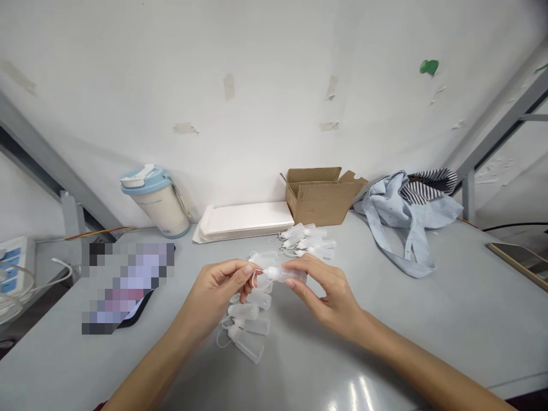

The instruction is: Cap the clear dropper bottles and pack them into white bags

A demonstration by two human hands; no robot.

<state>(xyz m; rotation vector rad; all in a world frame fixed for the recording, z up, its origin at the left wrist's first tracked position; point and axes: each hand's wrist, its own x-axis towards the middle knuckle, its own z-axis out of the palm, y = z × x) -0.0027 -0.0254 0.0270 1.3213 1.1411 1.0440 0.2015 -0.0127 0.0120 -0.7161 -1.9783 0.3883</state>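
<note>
My right hand (325, 291) grips the body of a small translucent squeeze bottle (283, 274), held sideways just above the table. Its white neck and thin tip point left, toward my left hand (229, 279). The thumb and fingers of that hand are pinched together at the end of the tip, by a thin white cap loop (255, 279); the small part between them is mostly hidden. Beneath and in front of my hands lie several similar bottles (248, 342), some with looped cap straps. A second group of bottles (314, 242) lies farther back, beyond my right hand.
Along the wall stand a blue and cream tumbler (160, 200), a flat white stack (246, 220), an open cardboard box (321, 200) and a light blue cloth bag (398, 211). At left lies a phone (132, 291), its screen blurred; another device (520, 262) lies at right.
</note>
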